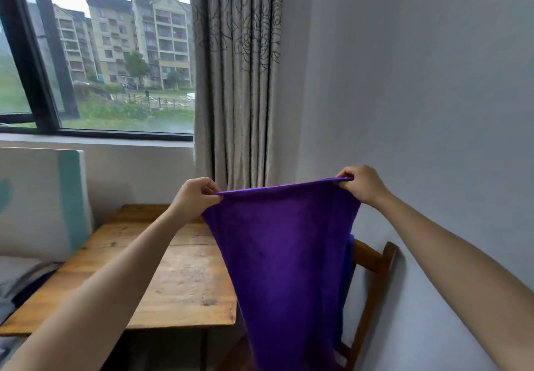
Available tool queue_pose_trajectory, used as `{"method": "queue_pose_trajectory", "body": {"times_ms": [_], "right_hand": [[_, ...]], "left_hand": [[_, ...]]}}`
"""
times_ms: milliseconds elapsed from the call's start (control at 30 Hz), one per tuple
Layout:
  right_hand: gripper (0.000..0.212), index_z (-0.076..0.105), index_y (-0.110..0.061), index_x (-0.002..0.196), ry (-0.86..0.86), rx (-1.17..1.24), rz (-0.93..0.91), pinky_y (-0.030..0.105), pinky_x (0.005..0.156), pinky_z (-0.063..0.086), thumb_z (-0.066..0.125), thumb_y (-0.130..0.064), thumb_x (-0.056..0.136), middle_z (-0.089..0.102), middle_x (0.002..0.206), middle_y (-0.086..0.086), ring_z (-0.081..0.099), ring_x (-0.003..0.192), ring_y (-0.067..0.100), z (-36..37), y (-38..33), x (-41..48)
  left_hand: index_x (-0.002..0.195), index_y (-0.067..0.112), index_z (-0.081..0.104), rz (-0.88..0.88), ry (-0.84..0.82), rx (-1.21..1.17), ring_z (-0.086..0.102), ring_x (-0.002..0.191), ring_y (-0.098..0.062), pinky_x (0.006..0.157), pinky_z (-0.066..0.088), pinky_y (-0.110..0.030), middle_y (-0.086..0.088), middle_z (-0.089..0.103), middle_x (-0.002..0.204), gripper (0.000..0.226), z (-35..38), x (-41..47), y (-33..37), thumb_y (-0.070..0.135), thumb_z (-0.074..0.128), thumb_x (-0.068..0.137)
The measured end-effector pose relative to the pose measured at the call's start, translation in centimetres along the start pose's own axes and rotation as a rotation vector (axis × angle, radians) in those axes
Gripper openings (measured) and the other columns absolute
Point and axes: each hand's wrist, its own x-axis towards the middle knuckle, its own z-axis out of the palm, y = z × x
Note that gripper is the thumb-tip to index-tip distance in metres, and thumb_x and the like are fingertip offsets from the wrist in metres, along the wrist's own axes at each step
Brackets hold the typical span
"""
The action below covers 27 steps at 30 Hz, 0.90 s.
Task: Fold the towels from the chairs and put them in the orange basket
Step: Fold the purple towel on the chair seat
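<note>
A purple towel hangs in the air in front of me, stretched along its top edge. My left hand pinches its top left corner and my right hand pinches its top right corner. The cloth drops straight down past the frame's lower edge. Behind it stands a wooden chair against the wall, with a strip of blue towel showing on its back. The orange basket is not in view.
A worn wooden table stands to the left of the chair, under the window. A patterned curtain hangs behind the towel. A white and teal board leans at the left, with bedding below it.
</note>
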Motion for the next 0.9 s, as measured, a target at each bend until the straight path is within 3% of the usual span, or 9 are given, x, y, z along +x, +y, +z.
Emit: {"method": "queue_pose_trajectory", "body": {"times_ms": [200, 367, 500, 633, 733, 900], "right_hand": [[0.006, 0.066, -0.005, 0.077, 0.002, 0.345, 0.089, 0.012, 0.050, 0.045, 0.069, -0.007, 0.081, 0.062, 0.071, 0.005, 0.055, 0.063, 0.013, -2.4, -0.1, -0.1], [0.006, 0.062, -0.006, 0.079, -0.141, 0.683, 0.263, 0.028, 0.068, 0.048, 0.063, -0.003, 0.083, 0.061, 0.080, 0.008, 0.056, 0.073, 0.017, -2.9, 1.1, -0.3], [0.009, 0.062, -0.006, 0.085, -0.186, 0.883, 0.333, 0.031, 0.076, 0.047, 0.054, -0.004, 0.089, 0.061, 0.087, 0.008, 0.056, 0.083, 0.019, -1.9, 3.0, -0.5], [0.016, 0.061, -0.008, 0.088, -0.176, 1.016, 0.363, 0.033, 0.079, 0.046, 0.048, -0.013, 0.094, 0.059, 0.089, 0.006, 0.054, 0.086, 0.018, -0.1, 3.9, -0.1], [0.014, 0.061, -0.011, 0.088, -0.125, 1.049, 0.411, 0.031, 0.075, 0.048, 0.050, -0.016, 0.094, 0.060, 0.088, 0.004, 0.054, 0.084, 0.017, 1.1, 3.6, 1.0], [0.015, 0.060, -0.011, 0.083, -0.052, 1.061, 0.474, 0.029, 0.069, 0.048, 0.052, -0.017, 0.094, 0.059, 0.080, 0.002, 0.055, 0.076, 0.015, 2.3, 2.2, 2.7]], "left_hand": [[0.074, 0.009, 0.064, -0.109, -0.014, -0.371, 0.057, 0.059, -0.009, 0.053, 0.049, -0.013, 0.007, 0.064, 0.054, 0.017, -2.5, 0.5, 1.0, -0.005, 0.060, 0.083], [0.082, 0.003, 0.063, -0.177, -0.049, -0.693, 0.061, 0.055, -0.007, 0.052, 0.051, -0.016, 0.002, 0.067, 0.059, 0.007, -3.6, 0.6, 1.1, 0.000, 0.058, 0.085], [0.078, 0.004, 0.065, -0.216, -0.081, -0.733, 0.058, 0.044, -0.005, 0.042, 0.048, -0.016, 0.001, 0.064, 0.052, 0.018, -3.6, 0.6, 0.7, 0.006, 0.053, 0.091], [0.059, 0.015, 0.074, -0.234, -0.087, -0.702, 0.061, 0.050, -0.006, 0.049, 0.051, -0.019, 0.003, 0.066, 0.056, 0.039, -3.3, 0.9, -0.5, 0.013, 0.053, 0.092], [0.061, 0.018, 0.074, -0.263, -0.077, -0.696, 0.063, 0.065, -0.010, 0.067, 0.051, -0.027, 0.003, 0.068, 0.063, 0.034, -3.3, 1.3, -0.9, 0.016, 0.056, 0.090], [0.075, 0.017, 0.067, -0.301, -0.019, -0.740, 0.059, 0.069, -0.013, 0.060, 0.052, -0.029, 0.004, 0.066, 0.067, 0.016, -3.2, 2.3, -1.7, 0.021, 0.059, 0.088]]}}
